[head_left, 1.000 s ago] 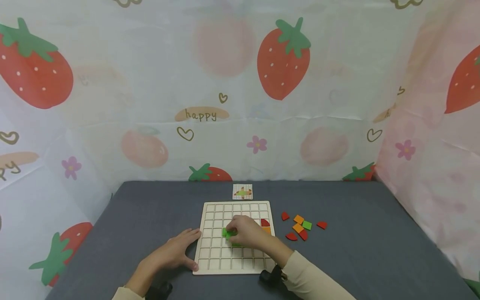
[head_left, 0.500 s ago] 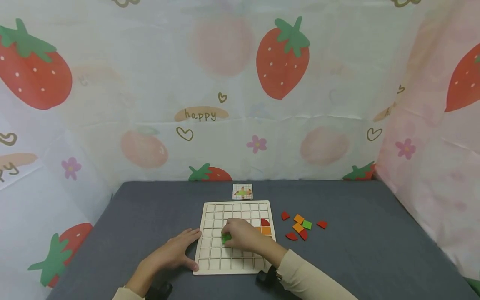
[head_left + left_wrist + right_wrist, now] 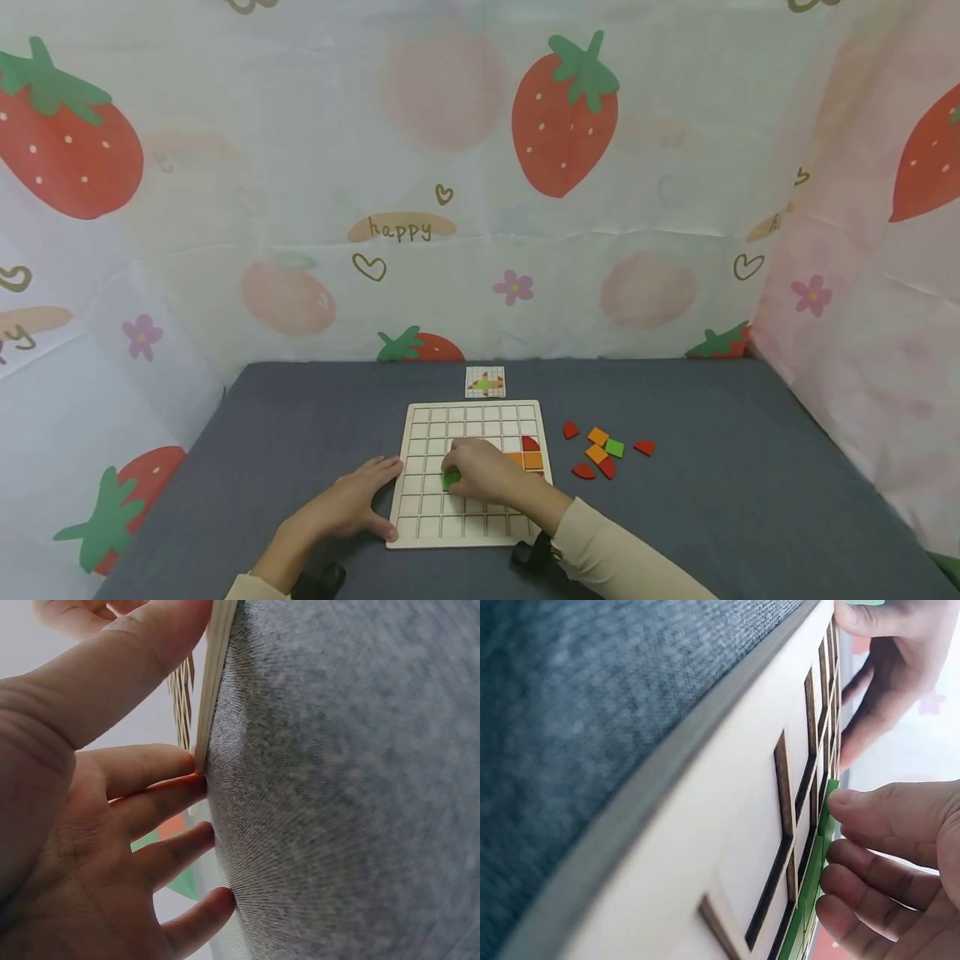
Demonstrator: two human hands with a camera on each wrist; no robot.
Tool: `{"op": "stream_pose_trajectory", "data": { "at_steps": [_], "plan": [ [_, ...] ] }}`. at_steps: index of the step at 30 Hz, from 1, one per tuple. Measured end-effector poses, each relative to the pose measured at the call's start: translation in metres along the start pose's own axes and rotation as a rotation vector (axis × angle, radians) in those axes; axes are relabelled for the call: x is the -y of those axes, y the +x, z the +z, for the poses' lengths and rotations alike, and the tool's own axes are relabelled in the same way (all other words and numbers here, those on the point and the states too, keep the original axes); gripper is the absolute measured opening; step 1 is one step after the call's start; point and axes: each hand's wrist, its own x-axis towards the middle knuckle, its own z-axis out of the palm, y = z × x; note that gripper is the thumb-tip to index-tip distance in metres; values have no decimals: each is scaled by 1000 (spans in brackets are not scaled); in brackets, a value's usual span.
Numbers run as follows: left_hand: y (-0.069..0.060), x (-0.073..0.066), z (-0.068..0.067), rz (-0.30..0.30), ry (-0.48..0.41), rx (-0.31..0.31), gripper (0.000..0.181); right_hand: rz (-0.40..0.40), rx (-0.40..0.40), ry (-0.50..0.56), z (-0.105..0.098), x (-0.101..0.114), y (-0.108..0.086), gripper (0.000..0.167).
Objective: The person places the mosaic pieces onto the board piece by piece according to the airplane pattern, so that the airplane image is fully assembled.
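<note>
A pale wooden grid board point(image 3: 420, 527) lies on the dark cloth. My left hand point(image 3: 348, 497) rests at its left edge, fingers extended and spread, thumb near the front corner; the left wrist view has the thumb and fingertips against the board's side point(image 3: 214, 682). Over the middle of the grid, my right hand point(image 3: 487, 472) pinches a green square tile point(image 3: 451, 479). In the right wrist view the thumb presses that green tile's edge point(image 3: 829, 806), and more green tiles point(image 3: 810, 881) lie in a row beside the curled fingers. My right hand hides part of the grid.
Orange tiles point(image 3: 532, 461) and a red quarter-round tile point(image 3: 529, 444) sit in the board's right side. Loose red, orange and green tiles point(image 3: 614, 448) lie right of the board. A small pattern card point(image 3: 485, 383) lies behind it.
My right hand has shifted slightly left and toward me over the board, uncovering orange tiles on the right and covering some green ones. My left hand stays in place.
</note>
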Motion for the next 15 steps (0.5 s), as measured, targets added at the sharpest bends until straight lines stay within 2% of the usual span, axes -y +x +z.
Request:
{"op": "stream_pose_trajectory", "data": {
  "at_steps": [15],
  "plan": [
    [1, 2, 2, -10, 10, 1, 99, -8, -17, -49, 1, 3, -1, 11]
  ]
}}
